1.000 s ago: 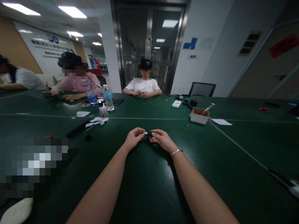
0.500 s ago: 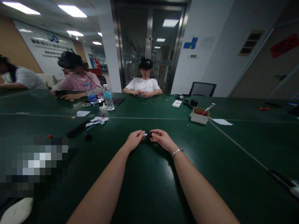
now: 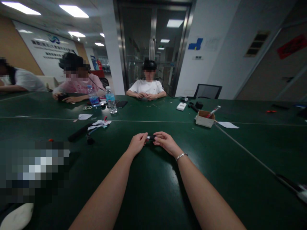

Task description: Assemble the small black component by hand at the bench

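Observation:
Between my two hands is a small, short cylindrical object (image 3: 150,138), black with a silver band; its exact kind is too small to tell. My left hand (image 3: 138,143) pinches the silver end between thumb and fingers. On the black end, the thumb and fingers of my right hand (image 3: 166,141) are closed, and a silver bracelet (image 3: 181,156) circles that wrist. Both hands are held low over the dark green table (image 3: 153,188). Fingertips cover parts of the object's two ends.
Two water bottles (image 3: 111,100) stand beyond my left hand, near crumpled paper (image 3: 99,124) and a black rod-like item (image 3: 80,132). To the right sits a small open box (image 3: 205,119) beside a white sheet (image 3: 228,125). Across the table a person (image 3: 146,86) sits; others are farther left.
My hands have shifted very slightly, the left a little to the left, and a bit more of the black part shows between them. Both keep hold of the small cylinder.

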Demonstrator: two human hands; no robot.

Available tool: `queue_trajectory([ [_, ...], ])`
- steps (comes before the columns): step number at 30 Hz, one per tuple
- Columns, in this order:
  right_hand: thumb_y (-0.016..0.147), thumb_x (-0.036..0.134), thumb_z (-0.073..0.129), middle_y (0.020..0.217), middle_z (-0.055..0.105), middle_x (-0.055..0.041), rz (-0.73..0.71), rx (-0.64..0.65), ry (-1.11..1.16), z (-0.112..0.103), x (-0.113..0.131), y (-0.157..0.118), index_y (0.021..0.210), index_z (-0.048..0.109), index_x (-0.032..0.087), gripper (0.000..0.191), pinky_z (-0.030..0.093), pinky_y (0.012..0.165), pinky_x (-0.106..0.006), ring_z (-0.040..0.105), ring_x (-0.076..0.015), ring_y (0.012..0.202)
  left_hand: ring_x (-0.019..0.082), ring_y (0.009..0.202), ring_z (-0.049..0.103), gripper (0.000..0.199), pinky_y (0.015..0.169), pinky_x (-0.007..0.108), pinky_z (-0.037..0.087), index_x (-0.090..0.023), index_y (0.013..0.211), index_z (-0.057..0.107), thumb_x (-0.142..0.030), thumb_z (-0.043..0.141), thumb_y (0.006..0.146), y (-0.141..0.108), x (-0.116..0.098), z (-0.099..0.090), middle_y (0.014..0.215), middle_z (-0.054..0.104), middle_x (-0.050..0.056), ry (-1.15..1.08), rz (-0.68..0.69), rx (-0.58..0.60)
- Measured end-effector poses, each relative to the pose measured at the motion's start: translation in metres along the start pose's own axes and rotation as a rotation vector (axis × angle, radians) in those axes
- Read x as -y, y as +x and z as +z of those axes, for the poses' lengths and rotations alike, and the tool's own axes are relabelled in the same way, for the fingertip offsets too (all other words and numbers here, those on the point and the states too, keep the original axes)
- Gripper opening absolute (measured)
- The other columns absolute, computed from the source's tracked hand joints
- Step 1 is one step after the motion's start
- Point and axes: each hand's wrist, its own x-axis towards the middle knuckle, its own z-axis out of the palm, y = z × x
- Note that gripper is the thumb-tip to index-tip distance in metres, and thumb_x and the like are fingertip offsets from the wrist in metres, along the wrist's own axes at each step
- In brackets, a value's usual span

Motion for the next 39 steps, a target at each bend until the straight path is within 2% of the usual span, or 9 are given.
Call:
queue_trajectory([
  [5,0.064,0.026,0.080,0.074,0.064,0.0002,-0.014,-0.015,0.046,0.0005,-0.0014,0.0006,0.089,0.065,0.016,0.031,0.054,0.065,-0.025,0.065,-0.0110,0.063,0.011,0.056,0.053,0.039,0.051,0.022,0.042,-0.019,0.095,0.062,-0.054,0.051,0.079,0.0004,0.0002,0.0021,0.066,0.057,-0.001,-0.123,0.015,-0.012],
  [12,0.065,0.023,0.079,0.082,0.068,-0.0047,0.023,-0.060,0.045,-0.0030,-0.0036,0.0031,0.096,0.066,0.014,0.034,0.056,0.073,-0.028,0.067,-0.0136,0.070,0.014,0.071,0.059,0.032,0.058,0.023,0.044,-0.016,0.095,0.060,-0.041,0.062,0.075,-0.0030,-0.0060,-0.0030,0.076,0.062,0.003,-0.257,0.045,0.094],
  [19,0.062,0.021,0.080,0.082,0.066,-0.0027,-0.004,-0.028,0.041,-0.0031,-0.0033,0.0026,0.092,0.068,0.016,0.032,0.057,0.074,-0.029,0.066,-0.0140,0.075,0.012,0.062,0.057,0.032,0.059,0.024,0.045,-0.014,0.087,0.062,-0.045,0.059,0.078,0.0007,-0.0019,-0.0029,0.069,0.063,0.003,-0.233,0.012,0.100],
  [26,0.061,0.020,0.080,0.083,0.064,-0.0021,-0.003,-0.019,0.020,-0.0035,-0.0030,0.0021,0.092,0.068,0.016,0.034,0.055,0.077,-0.029,0.064,-0.0134,0.080,0.012,0.056,0.055,0.045,0.054,0.024,0.042,-0.014,0.076,0.064,-0.057,0.052,0.079,0.0022,-0.0012,-0.0034,0.062,0.061,0.003,-0.125,-0.019,0.118],
  [32,0.060,0.018,0.079,0.087,0.064,-0.0023,-0.005,-0.004,-0.010,-0.0030,-0.0030,0.0009,0.093,0.067,0.017,0.035,0.054,0.081,-0.030,0.063,-0.0130,0.082,0.012,0.047,0.052,0.051,0.051,0.023,0.038,-0.015,0.066,0.063,-0.060,0.047,0.080,0.0013,-0.0029,-0.0030,0.052,0.059,0.001,-0.042,-0.021,0.065],
  [39,0.058,0.016,0.079,0.091,0.063,-0.0012,-0.027,-0.036,-0.114,-0.0040,-0.0048,0.0019,0.092,0.067,0.018,0.037,0.052,0.080,-0.028,0.062,-0.0117,0.080,0.013,0.042,0.049,0.055,0.049,0.025,0.036,-0.018,0.056,0.061,-0.064,0.043,0.080,0.0029,-0.0078,-0.0008,0.045,0.057,0.001,0.058,-0.093,-0.043],
])
